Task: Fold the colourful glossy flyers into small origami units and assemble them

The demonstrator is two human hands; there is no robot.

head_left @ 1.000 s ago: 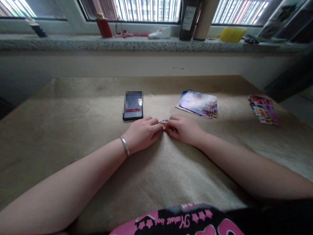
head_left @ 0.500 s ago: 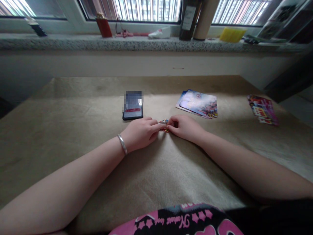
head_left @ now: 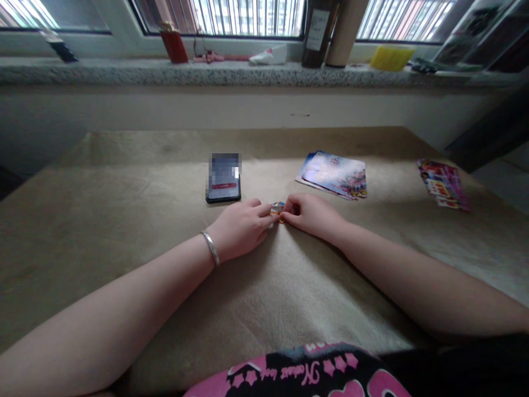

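Both of my hands rest on the beige cloth point(head_left: 124, 209) in the middle of the table. My left hand point(head_left: 242, 227), with a silver bangle at the wrist, pinches one side of a small colourful folded paper piece point(head_left: 276, 208). My right hand point(head_left: 309, 216) pinches its other side, fingers curled tight. Most of the paper piece is hidden between my fingertips. A black phone point(head_left: 223, 178) lies just beyond my left hand, screen up.
A fanned stack of colourful paper sheets point(head_left: 335, 175) lies beyond my right hand. Another small stack point(head_left: 444, 184) lies near the table's right edge. The stone windowsill point(head_left: 124, 71) behind holds a red cup point(head_left: 174, 45), a dark bottle point(head_left: 317, 32), a yellow box point(head_left: 390, 57).
The paper piece shows smaller between my fingertips than a second ago, and my fingers have closed in tighter around it. My arms have barely moved.
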